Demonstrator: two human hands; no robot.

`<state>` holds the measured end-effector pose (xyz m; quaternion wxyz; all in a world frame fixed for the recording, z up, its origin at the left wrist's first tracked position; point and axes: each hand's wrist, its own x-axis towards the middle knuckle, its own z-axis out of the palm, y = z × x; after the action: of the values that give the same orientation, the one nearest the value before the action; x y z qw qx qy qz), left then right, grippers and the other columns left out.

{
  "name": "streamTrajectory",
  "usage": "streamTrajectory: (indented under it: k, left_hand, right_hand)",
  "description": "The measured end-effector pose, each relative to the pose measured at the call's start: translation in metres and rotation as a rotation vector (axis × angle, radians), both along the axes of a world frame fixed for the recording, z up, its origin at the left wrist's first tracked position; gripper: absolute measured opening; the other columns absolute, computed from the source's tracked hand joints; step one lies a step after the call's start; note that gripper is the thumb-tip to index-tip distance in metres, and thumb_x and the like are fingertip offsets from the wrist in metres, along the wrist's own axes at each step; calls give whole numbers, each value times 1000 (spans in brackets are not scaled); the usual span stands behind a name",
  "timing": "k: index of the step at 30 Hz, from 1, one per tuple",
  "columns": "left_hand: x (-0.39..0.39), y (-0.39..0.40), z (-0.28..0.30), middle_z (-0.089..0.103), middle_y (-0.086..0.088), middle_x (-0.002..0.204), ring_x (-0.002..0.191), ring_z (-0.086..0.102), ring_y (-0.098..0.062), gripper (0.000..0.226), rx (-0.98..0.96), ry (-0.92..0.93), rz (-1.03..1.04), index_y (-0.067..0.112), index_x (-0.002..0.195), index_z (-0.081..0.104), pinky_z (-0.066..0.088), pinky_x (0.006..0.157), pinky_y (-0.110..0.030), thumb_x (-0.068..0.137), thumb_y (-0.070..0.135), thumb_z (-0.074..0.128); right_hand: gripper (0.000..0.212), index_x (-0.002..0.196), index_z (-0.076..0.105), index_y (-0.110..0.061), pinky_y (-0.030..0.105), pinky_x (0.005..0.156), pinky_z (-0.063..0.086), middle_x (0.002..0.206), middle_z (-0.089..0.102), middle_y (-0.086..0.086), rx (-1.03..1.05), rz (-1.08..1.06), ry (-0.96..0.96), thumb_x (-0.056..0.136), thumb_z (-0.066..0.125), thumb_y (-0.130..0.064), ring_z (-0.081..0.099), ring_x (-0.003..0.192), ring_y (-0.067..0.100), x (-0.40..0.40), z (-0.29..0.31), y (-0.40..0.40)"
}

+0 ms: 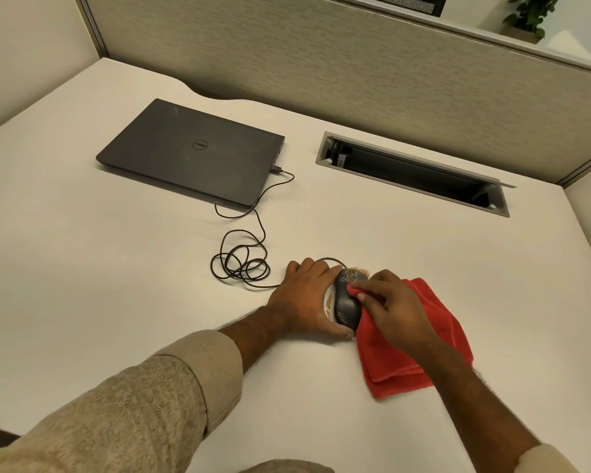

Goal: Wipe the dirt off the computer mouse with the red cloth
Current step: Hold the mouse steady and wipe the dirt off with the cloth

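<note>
The pale counter (pixel 82 268) has wide bare stretches to the left of the hands and on the near side; its far edge meets a fabric partition (pixel 355 63), and another panel closes the right side. A closed dark laptop (pixel 191 151) lies far left, well apart from the hands, and a long cable slot (pixel 413 172) is sunk into the surface far right. A black cord (pixel 243 264) runs from the laptop's right edge into a loose coil just left of the hands.

The computer mouse (pixel 347 302) sits near the middle of the counter, tipped up on its side. Its long axis runs near to far, leaning slightly right at the far end, where brownish dirt (pixel 354 274) speckles the shell.

The left hand (pixel 307 298) cups the mouse from the left, fingers curled round its far end and thumb at its near end. The right hand (pixel 393 308) pinches the red cloth (pixel 434 336) with closed fingers and presses a fold against the mouse's right flank. The rest of the cloth trails to the near right on the counter.
</note>
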<state>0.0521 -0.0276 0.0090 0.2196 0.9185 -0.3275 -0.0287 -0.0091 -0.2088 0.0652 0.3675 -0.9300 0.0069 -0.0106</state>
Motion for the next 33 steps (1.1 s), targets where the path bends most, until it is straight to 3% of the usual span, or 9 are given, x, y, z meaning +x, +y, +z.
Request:
streamTrajectory:
  k: [4, 10, 16, 20, 23, 25, 27, 30, 33]
  left_hand:
    - [-1, 0, 0, 49, 10, 116, 104, 40, -14, 116, -6, 4, 13, 23, 139, 42, 31, 93, -36, 48, 94, 57]
    - [0, 0, 0, 52, 7, 115, 102, 41, -16, 113, -1, -12, -3, 21, 138, 46, 31, 89, -37, 50, 91, 57]
    - [0, 0, 1, 50, 11, 115, 103, 40, -13, 116, 11, 5, 10, 24, 139, 44, 32, 92, -36, 49, 96, 56]
    - [-1, 0, 1, 50, 9, 117, 106, 41, -15, 114, 29, 1, 2, 22, 141, 43, 32, 94, -37, 51, 91, 59]
    - [0, 1, 3, 51, 9, 120, 107, 42, -16, 115, 33, 9, -4, 22, 142, 43, 32, 96, -38, 51, 89, 57]
    - [0, 1, 3, 51, 9, 121, 107, 41, -16, 113, 17, 10, -2, 23, 142, 43, 32, 96, -38, 51, 89, 57]
    - [0, 1, 2, 50, 11, 119, 105, 41, -15, 112, 0, 7, 2, 23, 141, 43, 32, 95, -38, 50, 88, 57]
    - [0, 0, -1, 51, 11, 118, 105, 41, -15, 111, 7, 4, 2, 24, 140, 44, 32, 93, -37, 50, 89, 57]
    - [0, -1, -1, 50, 12, 117, 105, 41, -15, 112, 14, 5, 4, 24, 140, 44, 32, 93, -36, 49, 89, 57]
  right_hand:
    - [24, 101, 76, -26, 6, 71, 40, 90, 59, -14, 35, 144, 25, 87, 66, -9, 59, 87, 4, -10, 3, -2]
    - [24, 108, 74, -18, 6, 71, 38, 89, 57, -8, -54, -91, -58, 91, 61, -7, 57, 83, 3, -9, -2, -4]
    - [29, 107, 73, -23, 31, 75, 47, 93, 60, -13, -106, 118, -56, 88, 62, -4, 60, 83, 7, -26, 0, 5]
    - [29, 105, 75, -21, 10, 73, 43, 91, 61, -12, 10, 32, -65, 88, 64, -2, 60, 86, 5, -23, 4, -4]
    - [22, 104, 75, -18, 5, 74, 40, 91, 64, -8, 14, -152, -98, 87, 65, -7, 61, 86, 6, -10, -1, -11]
    - [21, 106, 74, -14, 7, 80, 39, 95, 67, -4, -46, -254, -88, 87, 66, -11, 63, 92, 14, 2, -6, -12]
    - [23, 109, 72, -11, 20, 88, 41, 103, 68, 4, -86, -328, -60, 88, 64, -14, 63, 100, 21, 12, -10, -11]
    - [25, 112, 71, -12, 30, 94, 45, 107, 67, 6, -120, -275, 0, 90, 60, -12, 62, 103, 22, 23, -13, -7]
    - [29, 112, 72, -16, 19, 90, 42, 102, 64, -2, -106, -147, 52, 90, 56, -6, 59, 99, 15, 19, -13, -5]
